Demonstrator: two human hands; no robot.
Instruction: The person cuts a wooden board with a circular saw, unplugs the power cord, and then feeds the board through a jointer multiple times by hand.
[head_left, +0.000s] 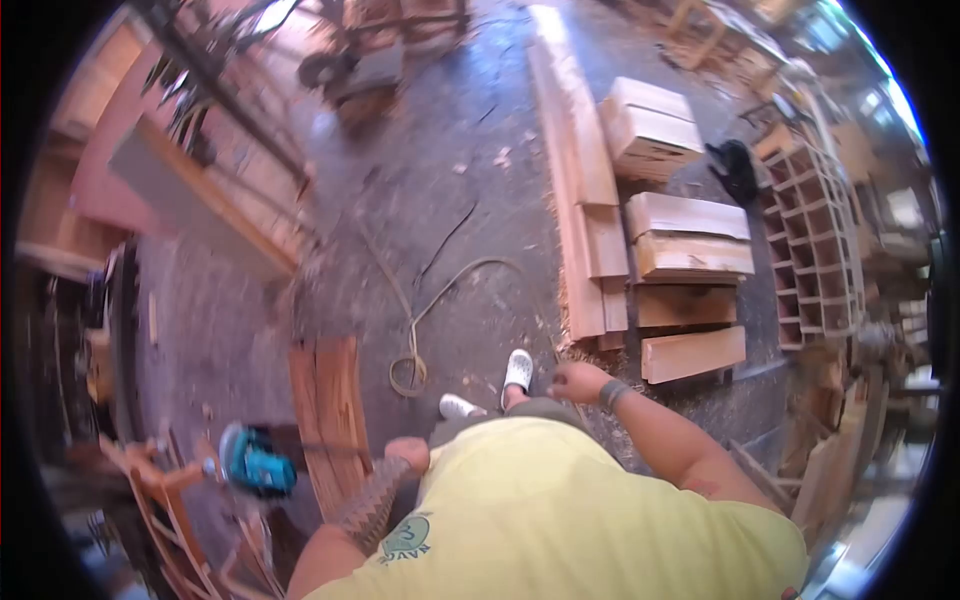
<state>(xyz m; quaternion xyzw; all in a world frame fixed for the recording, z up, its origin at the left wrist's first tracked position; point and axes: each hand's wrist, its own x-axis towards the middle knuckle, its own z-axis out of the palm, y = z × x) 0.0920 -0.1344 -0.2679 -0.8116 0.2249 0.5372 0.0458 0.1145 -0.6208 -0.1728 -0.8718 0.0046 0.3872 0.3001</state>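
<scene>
Left arm (352, 520) running forward from the lower left, elbow bending, patterned markings covering the forearm; left hand (408, 454) resting low, close beside the waist, back of the hand facing up; its fingers mostly hiding from view, grip not reading clearly; right arm (672, 430) angling inward from the shoulder, elbow bending out to the side; right wrist (612, 394) lying roughly in line with the forearm; right hand (578, 383) hanging in front of the body, farther forward than the left, fingers sitting in a loose curl.
</scene>
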